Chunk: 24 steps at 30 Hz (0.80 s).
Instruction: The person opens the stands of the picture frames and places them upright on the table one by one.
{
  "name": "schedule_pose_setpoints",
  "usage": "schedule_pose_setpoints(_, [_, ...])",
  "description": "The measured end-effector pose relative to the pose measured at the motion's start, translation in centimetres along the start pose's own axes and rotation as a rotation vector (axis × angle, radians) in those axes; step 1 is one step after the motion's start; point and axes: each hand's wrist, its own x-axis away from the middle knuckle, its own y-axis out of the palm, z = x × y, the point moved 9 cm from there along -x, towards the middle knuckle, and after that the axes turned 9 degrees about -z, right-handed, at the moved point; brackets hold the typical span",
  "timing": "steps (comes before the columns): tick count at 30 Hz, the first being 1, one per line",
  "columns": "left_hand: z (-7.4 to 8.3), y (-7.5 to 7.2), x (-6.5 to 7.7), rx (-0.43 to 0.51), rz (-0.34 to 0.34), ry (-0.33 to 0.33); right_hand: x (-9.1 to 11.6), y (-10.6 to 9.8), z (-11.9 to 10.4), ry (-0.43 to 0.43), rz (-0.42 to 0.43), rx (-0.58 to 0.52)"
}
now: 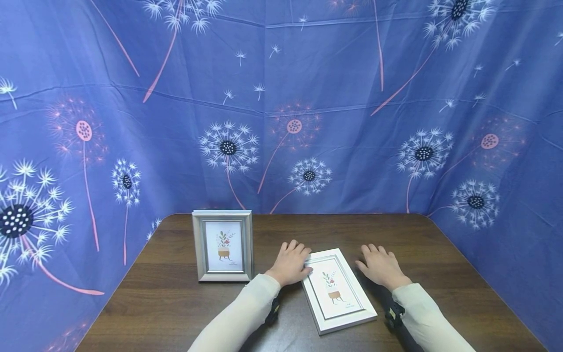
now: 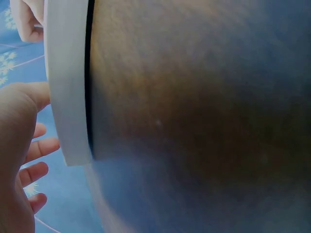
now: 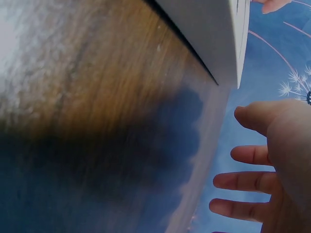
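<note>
A white picture frame (image 1: 339, 291) with a potted-plant print lies face up and turned at an angle on the brown table. At its upper left corner is my left hand (image 1: 289, 263), the thumb resting on the border. In the left wrist view, the thumb (image 2: 40, 93) meets the frame's pale side (image 2: 68, 87) and the other fingers are spread loosely. To the right of the frame, my right hand (image 1: 381, 266) is over the table, apart from the frame and holding nothing. Its fingers are extended and spaced in the right wrist view, below the frame's corner (image 3: 228, 58).
A silver-grey picture frame (image 1: 223, 246) with a similar print stands upright on the left of the wooden table (image 1: 158, 298). Blue cloth (image 1: 352, 63) with dandelion patterns hangs behind and along both sides. Dark wrist straps (image 1: 394, 313) sit at the light sleeves.
</note>
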Motion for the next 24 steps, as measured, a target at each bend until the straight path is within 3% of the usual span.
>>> schedule_pose_setpoints(24, [0.2,0.6,-1.2,-0.012,-0.018,-0.023,0.2,0.6,0.6,0.017,0.002,-0.004])
